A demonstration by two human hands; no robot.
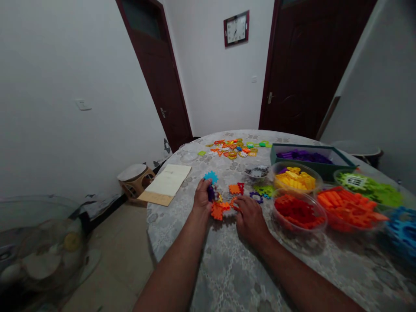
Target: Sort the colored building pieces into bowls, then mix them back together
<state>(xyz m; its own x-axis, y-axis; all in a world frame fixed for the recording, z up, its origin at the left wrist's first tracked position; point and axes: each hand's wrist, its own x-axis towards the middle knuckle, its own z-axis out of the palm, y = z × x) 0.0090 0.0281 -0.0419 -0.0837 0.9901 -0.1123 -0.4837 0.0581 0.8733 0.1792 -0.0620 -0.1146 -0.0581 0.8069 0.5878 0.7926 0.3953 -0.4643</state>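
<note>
In the head view, my left hand (pixel 202 197) is closed around a purple toy building piece (pixel 211 193). A blue gear-shaped piece (pixel 211 176) sticks up above its fingertips. Below, orange toothed pieces (pixel 217 210) extend toward the right, and they look joined with the purple one. My right hand (pixel 249 215) has its fingers bent and pressed at the right end of the orange pieces. What lies under those fingertips is partly hidden. Just beyond, an orange square piece (pixel 234 189) lies beside a red piece (pixel 241 188) on the patterned tablecloth (pixel 224 268).
To the right stand round clear tubs of yellow pieces (pixel 296 178), red pieces (pixel 297 211), orange pieces (pixel 349 207) and green pieces (pixel 373 188). Behind them is a dark green box (pixel 312 164). A pile of mixed pieces (pixel 232 147) lies at the back. An open notebook (pixel 169 182) rests at left.
</note>
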